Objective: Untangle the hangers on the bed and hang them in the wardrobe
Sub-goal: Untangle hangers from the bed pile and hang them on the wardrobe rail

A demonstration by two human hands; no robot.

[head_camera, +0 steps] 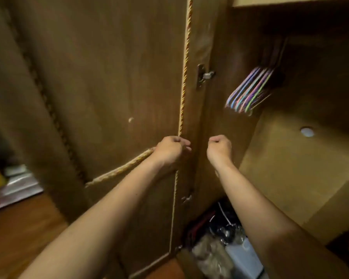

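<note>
Several thin hangers (248, 89) in purple, blue, pink and green hang close together inside the open wardrobe (302, 162), high on the right. My left hand (172, 151) is at the right edge of the brown wardrobe door (101, 81), its fingers curled at the gold rope trim (184, 77) there. My right hand (220, 149) is a closed fist just to the right, in front of the hinge-side panel, below the hangers. I see nothing in it. No bed or loose hanger is in view.
A metal hinge (205, 75) sits on the panel above my hands. A round white light (307, 131) is stuck on the wardrobe's inner wall. Bags and dark clutter (220, 244) fill the wardrobe floor. Wooden flooring (18, 228) lies lower left.
</note>
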